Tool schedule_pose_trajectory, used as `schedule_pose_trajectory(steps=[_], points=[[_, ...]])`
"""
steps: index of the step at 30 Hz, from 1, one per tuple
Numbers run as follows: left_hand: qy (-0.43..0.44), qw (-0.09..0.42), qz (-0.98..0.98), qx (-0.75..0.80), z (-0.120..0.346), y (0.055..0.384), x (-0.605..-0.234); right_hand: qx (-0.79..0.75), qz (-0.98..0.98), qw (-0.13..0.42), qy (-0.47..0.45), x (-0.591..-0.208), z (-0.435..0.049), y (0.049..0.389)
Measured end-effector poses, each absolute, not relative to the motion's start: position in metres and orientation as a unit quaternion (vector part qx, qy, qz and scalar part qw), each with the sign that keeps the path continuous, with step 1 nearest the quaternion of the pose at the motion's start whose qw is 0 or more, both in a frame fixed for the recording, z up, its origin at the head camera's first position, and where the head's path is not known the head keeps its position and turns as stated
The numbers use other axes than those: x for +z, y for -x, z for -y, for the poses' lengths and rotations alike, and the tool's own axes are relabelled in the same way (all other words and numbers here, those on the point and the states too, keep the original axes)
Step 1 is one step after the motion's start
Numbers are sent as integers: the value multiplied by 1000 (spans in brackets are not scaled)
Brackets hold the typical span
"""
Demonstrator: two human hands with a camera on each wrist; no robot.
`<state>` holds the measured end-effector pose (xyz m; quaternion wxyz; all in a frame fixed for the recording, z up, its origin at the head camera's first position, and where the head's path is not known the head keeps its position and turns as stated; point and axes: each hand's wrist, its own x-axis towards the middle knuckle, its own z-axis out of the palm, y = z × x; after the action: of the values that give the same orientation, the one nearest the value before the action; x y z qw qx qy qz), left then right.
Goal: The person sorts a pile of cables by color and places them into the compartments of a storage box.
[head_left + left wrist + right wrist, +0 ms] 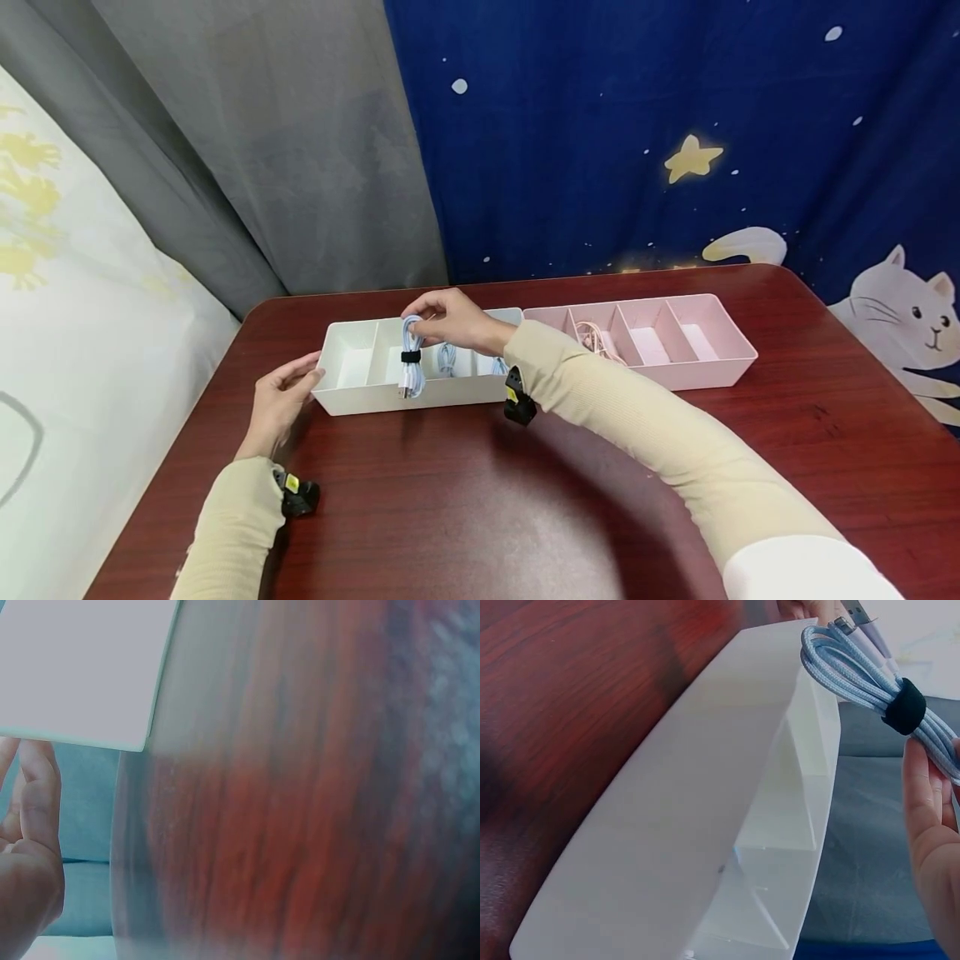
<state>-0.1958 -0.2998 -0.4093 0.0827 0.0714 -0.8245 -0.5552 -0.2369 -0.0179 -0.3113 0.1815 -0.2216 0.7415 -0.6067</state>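
Observation:
My right hand (457, 321) pinches the top of a bundled light-blue USB cable (412, 358) and holds it above the white divided box (420, 394). In the right wrist view a black strap (905, 707) wraps the braided cable, and its metal plug points away from the fingers. My left hand (281, 400) touches the left end of the white box with its fingertips; in the left wrist view, its fingers (39, 795) lie against the box's end. Inside the white box, another light-blue cable (446, 358) sits in a compartment, with part of one more beside it near my right wrist.
A pink divided box (705, 376) adjoins the white one on the right, with a pink cable (592, 337) in one compartment. Both stand toward the back of the dark red wooden table (450, 500). Grey and blue curtains (570, 150) hang behind.

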Motion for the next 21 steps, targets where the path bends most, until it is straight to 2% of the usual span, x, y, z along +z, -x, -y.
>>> schedule_pose_trajectory(steps=[21], points=[[-70, 77, 818, -566, 301, 196, -409, -625, -736, 153, 210, -307, 30, 254]])
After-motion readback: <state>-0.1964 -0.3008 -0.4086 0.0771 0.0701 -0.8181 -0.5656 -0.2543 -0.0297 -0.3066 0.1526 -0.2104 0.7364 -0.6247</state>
